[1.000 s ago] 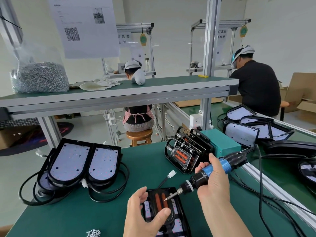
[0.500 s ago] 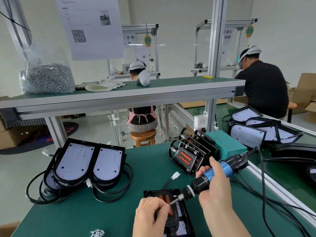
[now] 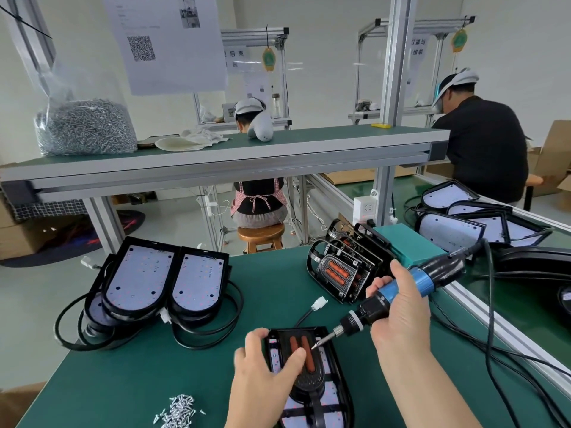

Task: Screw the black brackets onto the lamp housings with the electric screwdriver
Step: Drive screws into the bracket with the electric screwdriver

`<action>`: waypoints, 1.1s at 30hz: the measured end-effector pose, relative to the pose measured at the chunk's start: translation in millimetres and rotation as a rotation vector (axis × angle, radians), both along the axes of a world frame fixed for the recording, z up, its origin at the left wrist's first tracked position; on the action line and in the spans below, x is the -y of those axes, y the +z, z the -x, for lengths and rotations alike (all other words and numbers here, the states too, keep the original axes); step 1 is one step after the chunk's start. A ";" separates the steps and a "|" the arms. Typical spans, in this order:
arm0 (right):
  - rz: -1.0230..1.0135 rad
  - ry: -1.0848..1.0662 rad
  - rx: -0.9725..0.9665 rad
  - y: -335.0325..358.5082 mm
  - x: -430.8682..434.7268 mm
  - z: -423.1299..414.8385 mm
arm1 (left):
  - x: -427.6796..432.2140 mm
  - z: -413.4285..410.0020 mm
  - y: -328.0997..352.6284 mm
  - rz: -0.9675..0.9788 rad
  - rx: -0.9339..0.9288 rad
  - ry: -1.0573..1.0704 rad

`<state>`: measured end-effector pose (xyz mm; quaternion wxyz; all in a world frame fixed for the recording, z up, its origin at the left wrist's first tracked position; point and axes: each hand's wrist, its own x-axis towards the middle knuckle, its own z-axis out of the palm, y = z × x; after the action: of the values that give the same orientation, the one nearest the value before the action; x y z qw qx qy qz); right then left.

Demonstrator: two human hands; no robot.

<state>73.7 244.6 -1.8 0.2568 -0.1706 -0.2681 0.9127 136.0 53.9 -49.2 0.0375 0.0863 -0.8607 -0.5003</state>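
Matt green mat, glossy blk bracket

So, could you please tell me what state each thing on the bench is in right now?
lamp housing: flat on the table, board side up, held by the left hand.
black bracket: lying on the housing, thumb across it.
electric screwdriver: gripped by the right hand, tilted, bit tip at the bracket's right edge.
loose screws: heaped on the table.
screw bag: filled, on the shelf.
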 end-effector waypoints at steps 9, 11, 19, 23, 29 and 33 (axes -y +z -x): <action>-0.374 -0.099 -0.109 15.1 -2.1 15.2 | -4.5 12.9 -17.7 -0.162 0.089 -0.048; -0.429 -0.100 -0.113 17.3 1.0 20.2 | -4.3 12.5 -19.8 -0.219 0.080 -0.043; -0.564 -0.049 -0.129 12.1 18.9 43.7 | -3.6 15.8 -28.8 -0.311 0.069 -0.045; -0.590 0.006 -0.115 5.3 26.2 49.1 | -2.6 17.3 -32.5 -0.328 0.052 -0.047; -0.611 0.048 -0.122 -0.9 31.1 52.7 | -3.0 19.7 -36.9 -0.348 0.034 -0.053; -0.638 0.053 -0.103 -6.3 35.6 54.1 | -3.5 19.9 -36.8 -0.358 0.018 -0.062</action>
<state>19.6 208.9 -8.1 0.2868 -0.0281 -0.5316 0.7964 116.1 57.4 -86.0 -0.0016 0.0694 -0.7605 -0.6456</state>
